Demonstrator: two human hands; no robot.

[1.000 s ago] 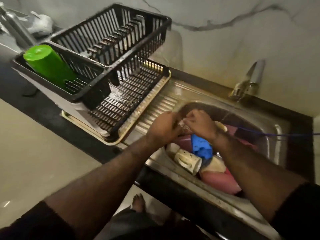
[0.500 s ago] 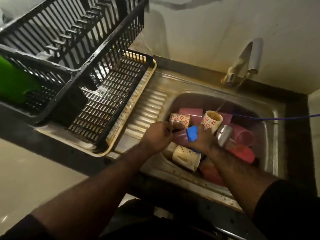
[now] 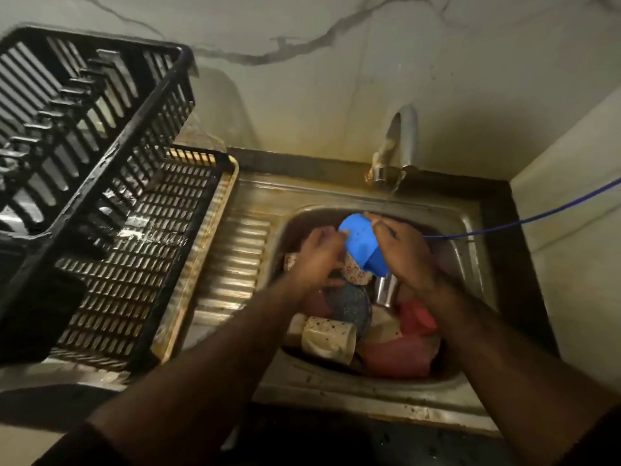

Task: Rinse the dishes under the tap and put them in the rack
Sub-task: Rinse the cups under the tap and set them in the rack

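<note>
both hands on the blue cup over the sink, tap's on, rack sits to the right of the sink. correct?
Not quite: the rack sits to the left of the sink, not the right, as the head view shows. The rest holds: the left hand and right hand both hold the blue cup over the sink, and water runs from the tap.

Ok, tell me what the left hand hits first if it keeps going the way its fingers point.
The left hand points right, toward the blue cup that the right hand holds below the tap. It would probably meet that cup first; its fingertips already look to be touching it, though blur hides the contact.
</note>
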